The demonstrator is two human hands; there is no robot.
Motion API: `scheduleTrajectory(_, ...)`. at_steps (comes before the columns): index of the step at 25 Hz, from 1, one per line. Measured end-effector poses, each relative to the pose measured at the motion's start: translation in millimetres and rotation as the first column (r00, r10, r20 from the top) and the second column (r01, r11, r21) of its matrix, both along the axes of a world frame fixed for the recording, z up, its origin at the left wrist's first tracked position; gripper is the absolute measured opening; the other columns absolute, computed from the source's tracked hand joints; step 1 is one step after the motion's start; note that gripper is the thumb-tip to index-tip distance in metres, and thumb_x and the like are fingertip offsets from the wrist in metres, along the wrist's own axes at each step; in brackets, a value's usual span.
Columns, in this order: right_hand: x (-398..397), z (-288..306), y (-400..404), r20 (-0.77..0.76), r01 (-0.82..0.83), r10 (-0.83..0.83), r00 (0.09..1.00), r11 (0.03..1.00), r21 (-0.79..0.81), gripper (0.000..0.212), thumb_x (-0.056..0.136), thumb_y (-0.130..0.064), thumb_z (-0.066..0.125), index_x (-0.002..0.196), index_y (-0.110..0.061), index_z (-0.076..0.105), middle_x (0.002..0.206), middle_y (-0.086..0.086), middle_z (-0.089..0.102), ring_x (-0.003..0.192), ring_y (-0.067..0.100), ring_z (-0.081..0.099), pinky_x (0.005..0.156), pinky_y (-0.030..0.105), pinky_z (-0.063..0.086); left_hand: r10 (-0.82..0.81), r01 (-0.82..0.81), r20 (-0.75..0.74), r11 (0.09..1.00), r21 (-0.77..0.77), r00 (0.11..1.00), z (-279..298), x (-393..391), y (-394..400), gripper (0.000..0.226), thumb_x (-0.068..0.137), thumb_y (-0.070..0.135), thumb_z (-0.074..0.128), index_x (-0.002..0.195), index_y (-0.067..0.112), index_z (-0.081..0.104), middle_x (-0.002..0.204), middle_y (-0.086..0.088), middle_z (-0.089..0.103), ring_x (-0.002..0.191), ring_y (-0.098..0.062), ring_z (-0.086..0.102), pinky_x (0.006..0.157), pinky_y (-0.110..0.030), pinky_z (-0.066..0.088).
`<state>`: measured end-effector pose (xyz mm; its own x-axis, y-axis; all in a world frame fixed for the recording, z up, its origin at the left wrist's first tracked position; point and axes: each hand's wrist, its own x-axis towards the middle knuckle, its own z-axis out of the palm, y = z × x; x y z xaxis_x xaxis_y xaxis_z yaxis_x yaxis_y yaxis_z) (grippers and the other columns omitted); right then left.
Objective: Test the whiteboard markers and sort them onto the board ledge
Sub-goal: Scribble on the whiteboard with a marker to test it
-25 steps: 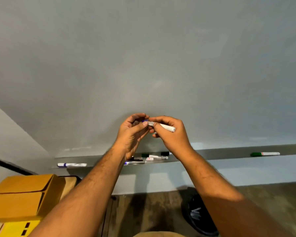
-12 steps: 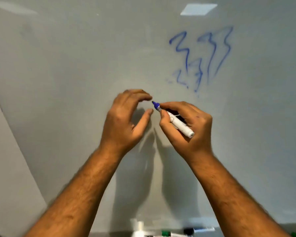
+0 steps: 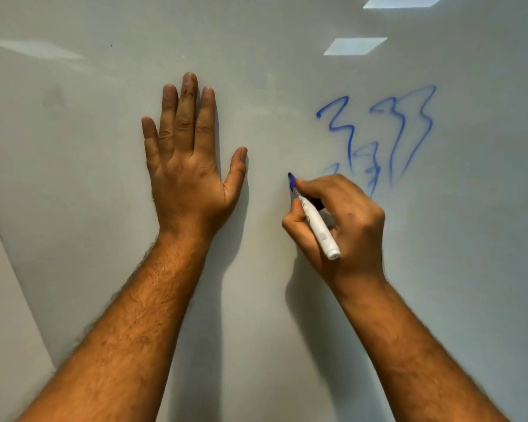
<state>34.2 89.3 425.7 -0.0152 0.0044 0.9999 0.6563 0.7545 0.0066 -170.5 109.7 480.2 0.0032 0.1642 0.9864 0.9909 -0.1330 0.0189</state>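
Left hand [image 3: 186, 166]: mine, flat against the glossy white whiteboard [image 3: 73, 193], fingers spread wide, holding nothing.
Marker: uncapped white-barrelled marker with a blue tip [image 3: 316, 220], tilted, tip up-left and right at the board surface, between my two hands. Can't tell if it's actually touching.
Right hand [image 3: 342, 220]: wrapped around the marker in a writing grip.
Scribbles: blue squiggly marker lines [image 3: 387, 135], just up-right of that hand.
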Motion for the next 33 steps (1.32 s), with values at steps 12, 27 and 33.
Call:
scheduleTrajectory(12,2,-2,-28,0.066,0.010,0.006,0.998,0.972,-0.235,0.016,0.081,-0.006,0.070,0.093,-0.012,0.079,0.085,0.002,0.075,0.074,0.021,0.070,0.072,0.032,0.059,0.024,-0.024,-0.030,1.000,-0.004,0.999,-18,-3,0,0.076,0.106,0.053,0.040,0.167,0.014,0.018,0.175,-0.011,0.014,0.163,-0.032,0.010,0.131,-0.056,0.006)
scheduleTrajectory(27,13,-16,-9,0.197,0.088,-0.061,0.979,0.987,-0.134,0.010,0.077,-0.001,0.069,0.083,-0.008,0.074,0.072,0.004,0.066,0.064,0.023,0.062,0.065,0.033,0.054,-0.001,0.001,-0.031,1.000,0.026,1.000,-32,-6,3,0.075,0.105,0.049,0.045,0.167,0.014,0.021,0.174,-0.011,0.018,0.162,-0.033,0.012,0.130,-0.057,0.009)
scheduleTrajectory(33,18,0,-14,0.324,0.147,-0.095,0.941,0.979,-0.140,0.004,0.078,-0.010,0.064,0.074,-0.011,0.063,0.069,0.004,0.060,0.062,0.027,0.057,0.058,0.039,0.052,-0.014,0.015,-0.032,1.000,0.021,0.999,-33,-5,2,0.075,0.104,0.048,0.045,0.167,0.014,0.021,0.175,-0.010,0.017,0.162,-0.032,0.011,0.131,-0.055,0.007)
